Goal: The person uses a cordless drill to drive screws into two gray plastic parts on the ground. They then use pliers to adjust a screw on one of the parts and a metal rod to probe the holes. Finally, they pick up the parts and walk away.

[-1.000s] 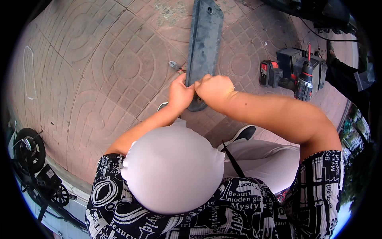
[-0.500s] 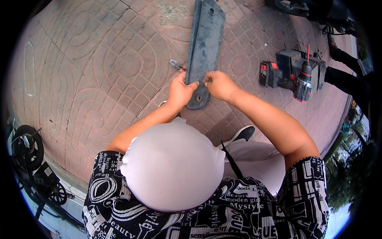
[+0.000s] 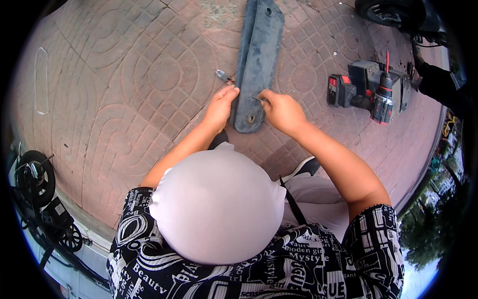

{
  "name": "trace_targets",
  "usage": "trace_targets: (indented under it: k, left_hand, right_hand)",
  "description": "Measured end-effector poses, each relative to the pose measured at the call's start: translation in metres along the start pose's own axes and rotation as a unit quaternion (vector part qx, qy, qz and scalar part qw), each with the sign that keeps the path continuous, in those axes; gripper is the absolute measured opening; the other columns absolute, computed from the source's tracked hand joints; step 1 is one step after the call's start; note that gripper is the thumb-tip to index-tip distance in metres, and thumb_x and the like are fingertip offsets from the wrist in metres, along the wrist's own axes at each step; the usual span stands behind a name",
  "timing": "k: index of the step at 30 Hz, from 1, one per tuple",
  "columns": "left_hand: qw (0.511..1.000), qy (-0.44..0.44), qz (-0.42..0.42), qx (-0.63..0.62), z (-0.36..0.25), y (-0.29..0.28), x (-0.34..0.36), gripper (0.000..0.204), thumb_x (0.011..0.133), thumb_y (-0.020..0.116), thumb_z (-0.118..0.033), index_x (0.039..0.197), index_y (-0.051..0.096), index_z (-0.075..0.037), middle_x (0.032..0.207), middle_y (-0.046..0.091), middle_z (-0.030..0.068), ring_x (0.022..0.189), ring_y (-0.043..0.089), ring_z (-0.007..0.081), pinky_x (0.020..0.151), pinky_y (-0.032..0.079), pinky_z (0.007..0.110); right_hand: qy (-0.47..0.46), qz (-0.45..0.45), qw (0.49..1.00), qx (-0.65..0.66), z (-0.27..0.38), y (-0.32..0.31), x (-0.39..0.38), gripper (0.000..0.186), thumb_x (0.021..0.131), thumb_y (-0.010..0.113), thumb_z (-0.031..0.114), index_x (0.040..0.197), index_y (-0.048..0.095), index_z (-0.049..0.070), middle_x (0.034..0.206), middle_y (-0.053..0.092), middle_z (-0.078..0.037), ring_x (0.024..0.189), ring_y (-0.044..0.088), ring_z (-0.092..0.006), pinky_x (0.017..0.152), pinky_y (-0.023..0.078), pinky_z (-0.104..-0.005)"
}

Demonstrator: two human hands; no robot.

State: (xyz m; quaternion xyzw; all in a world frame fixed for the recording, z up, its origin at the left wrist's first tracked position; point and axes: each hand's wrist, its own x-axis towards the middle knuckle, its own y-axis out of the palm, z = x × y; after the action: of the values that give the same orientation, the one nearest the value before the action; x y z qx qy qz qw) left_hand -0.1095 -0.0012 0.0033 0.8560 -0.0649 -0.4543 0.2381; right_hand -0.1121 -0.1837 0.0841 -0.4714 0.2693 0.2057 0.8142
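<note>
A long, scuffed dark grey case (image 3: 260, 62) stretches away in front of me, with a round metal lock (image 3: 250, 118) at its rounded near end. My left hand (image 3: 220, 105) is closed on the case's left edge, thumb along the side. Between the thumb and finger of my right hand (image 3: 282, 110) is a thin metal pin (image 3: 256, 98), its tip against the case's top face just beyond the lock. Whether the tip sits in a hole is too small to tell. A pair of pliers (image 3: 223, 75) pokes out left of the case, handles partly hidden.
To the right, a cordless drill (image 3: 382, 99) with a red-tipped bit lies against a dark box (image 3: 364, 74). A small white ring (image 3: 335, 53) rests on the paving (image 3: 164, 77). Motorbike wheels show at far left (image 3: 36, 179) and upper right (image 3: 381, 12). A person's dark-clad leg (image 3: 438, 82) is beyond the drill.
My left hand has drawn back from the case's top face to its left edge. My right hand has shifted slightly right, and the pin between its fingers shows more clearly.
</note>
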Motion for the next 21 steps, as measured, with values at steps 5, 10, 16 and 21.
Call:
trace_targets:
  k: [5, 10, 16, 21]
  left_hand:
    - [0.998, -0.038, 0.048, 0.014, -0.009, -0.003, -0.004, 0.034, 0.090, 0.059, -0.005, 0.123, 0.058, 0.002, 0.116, 0.065, 0.0100, 0.103, 0.062, 0.0160, 0.091, 0.049, 0.030]
    - [0.996, 0.013, 0.068, 0.055, -0.011, 0.002, -0.006, 0.045, 0.082, 0.064, 0.007, 0.126, 0.055, 0.002, 0.119, 0.064, 0.0133, 0.103, 0.065, 0.0177, 0.089, 0.052, 0.030]
    - [0.994, 0.074, 0.027, 0.075, -0.006, 0.013, -0.009, 0.049, 0.079, 0.066, 0.011, 0.126, 0.054, 0.003, 0.118, 0.064, 0.0132, 0.101, 0.066, 0.0175, 0.086, 0.054, 0.028]
    - [0.991, 0.120, 0.016, 0.057, 0.006, 0.010, -0.003, 0.051, 0.078, 0.066, 0.012, 0.127, 0.052, 0.004, 0.119, 0.064, 0.0134, 0.101, 0.066, 0.0169, 0.086, 0.053, 0.028]
  right_hand:
    - [-0.014, 0.005, 1.000, -0.019, 0.000, -0.004, -0.002, 0.022, 0.091, 0.056, 0.020, 0.109, 0.064, 0.010, 0.093, 0.070, -0.018, 0.089, 0.067, -0.0372, 0.075, 0.052, -0.0490]
    - [-0.017, 0.021, 0.999, -0.040, 0.005, -0.010, -0.001, 0.027, 0.090, 0.058, 0.026, 0.110, 0.064, 0.008, 0.096, 0.070, -0.019, 0.092, 0.067, -0.0371, 0.079, 0.052, -0.0478]
    - [0.094, 0.056, 0.994, -0.008, 0.018, -0.013, 0.003, 0.047, 0.087, 0.061, 0.042, 0.112, 0.064, 0.002, 0.100, 0.070, -0.020, 0.100, 0.066, -0.0354, 0.086, 0.051, -0.0453]
    - [0.090, 0.075, 0.993, 0.010, 0.020, -0.015, 0.002, 0.049, 0.085, 0.061, 0.042, 0.112, 0.063, 0.001, 0.102, 0.069, -0.021, 0.101, 0.066, -0.0355, 0.086, 0.051, -0.0453]
